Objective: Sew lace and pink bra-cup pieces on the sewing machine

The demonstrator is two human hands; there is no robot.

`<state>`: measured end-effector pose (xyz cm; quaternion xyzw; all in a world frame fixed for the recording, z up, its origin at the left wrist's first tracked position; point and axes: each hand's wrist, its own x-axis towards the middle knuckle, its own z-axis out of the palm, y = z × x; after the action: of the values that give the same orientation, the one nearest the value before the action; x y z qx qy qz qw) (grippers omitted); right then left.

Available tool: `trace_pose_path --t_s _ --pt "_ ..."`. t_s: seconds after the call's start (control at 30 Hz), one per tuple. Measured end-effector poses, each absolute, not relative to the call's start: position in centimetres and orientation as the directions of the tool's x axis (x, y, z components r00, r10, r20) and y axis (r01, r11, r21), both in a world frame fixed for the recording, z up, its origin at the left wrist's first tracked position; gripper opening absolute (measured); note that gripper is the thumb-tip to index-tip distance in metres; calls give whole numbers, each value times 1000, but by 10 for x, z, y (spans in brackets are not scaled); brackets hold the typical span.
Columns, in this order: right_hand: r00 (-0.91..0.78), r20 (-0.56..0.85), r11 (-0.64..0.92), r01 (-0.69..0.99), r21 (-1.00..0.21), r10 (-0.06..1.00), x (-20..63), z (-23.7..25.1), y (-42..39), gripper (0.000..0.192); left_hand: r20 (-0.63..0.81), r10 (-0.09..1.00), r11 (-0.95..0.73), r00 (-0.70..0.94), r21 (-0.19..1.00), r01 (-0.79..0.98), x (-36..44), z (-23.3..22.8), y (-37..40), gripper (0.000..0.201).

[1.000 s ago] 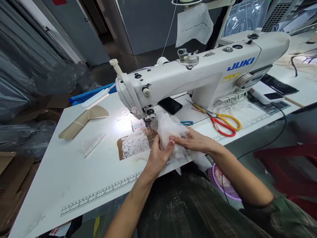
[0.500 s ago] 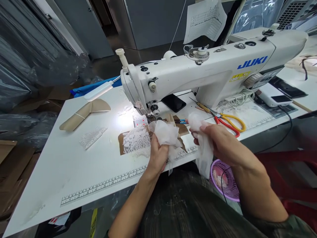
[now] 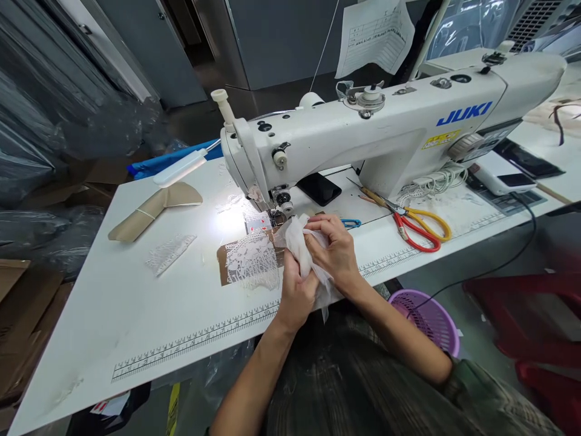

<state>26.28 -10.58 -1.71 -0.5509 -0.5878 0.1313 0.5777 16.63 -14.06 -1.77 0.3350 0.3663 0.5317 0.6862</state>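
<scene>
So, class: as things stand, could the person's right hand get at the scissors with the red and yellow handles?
Probably yes. The scissors lie uncovered on the table, with bare tabletop between them and the right hand. But that hand is gripping white fabric together with the left hand.

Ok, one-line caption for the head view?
Both hands, left hand and right hand, grip sheer white fabric beside the sewing machine.

Lace piece [image 3: 252,261] left of the hands' bunched fabric [image 3: 303,249] — scissors [image 3: 415,223] right, sewing machine [image 3: 376,130] behind.

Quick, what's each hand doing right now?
Left hand: closed on the white sheer fabric.
Right hand: closed on the same fabric.
</scene>
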Motion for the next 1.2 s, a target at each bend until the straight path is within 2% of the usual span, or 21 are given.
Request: trace_pose_path --t_s 0.07,0.13,0.23,0.33,0.4,0.43,0.6,0.73,0.8,0.9,1.1,1.2 --pt "287 582 327 605 -726 761 264 -18 -107 10 -123 961 253 249 761 -597 166 -9 -142 65" --pt "244 588 296 680 -671 771 264 -17 -110 14 -129 961 261 243 707 -657 167 -4 -142 57" --pt "84 513 299 727 -618 854 266 -9 -117 25 -192 968 252 162 729 -636 168 -2 -141 50" --pt "-160 378 383 665 -642 912 276 6 -126 33 -212 972 232 105 771 -593 169 -6 -140 48" --pt "-306 317 439 565 -698 898 282 13 -134 28 -209 976 204 58 793 -574 169 -9 -139 47" --pt "-327 313 447 531 -720 892 283 14 -138 23 -209 978 188 28 805 -563 169 -11 -138 46" --pt "-113 458 453 471 -757 882 266 -3 -152 35 -209 972 132 -111 869 -477 167 -17 -135 49" --pt "-5 438 366 558 -745 899 253 -11 -149 32 -183 982 133 -53 856 -499 167 -16 -137 47" --pt "-14 400 331 586 -739 917 255 -9 -145 30 -148 989 118 -16 844 -524 168 -15 -139 45" --pt "-121 328 336 568 -751 937 265 -2 -141 28 -79 997 66 -6 867 -494 168 -16 -141 47" --pt "-312 177 276 308 -910 933 291 8 -146 32 -60 988 12 -140 948 -319 165 -28 -138 53" --pt "-246 136 222 364 -905 959 301 14 -143 24 -43 987 -2 -156 960 -279 167 -31 -136 49"
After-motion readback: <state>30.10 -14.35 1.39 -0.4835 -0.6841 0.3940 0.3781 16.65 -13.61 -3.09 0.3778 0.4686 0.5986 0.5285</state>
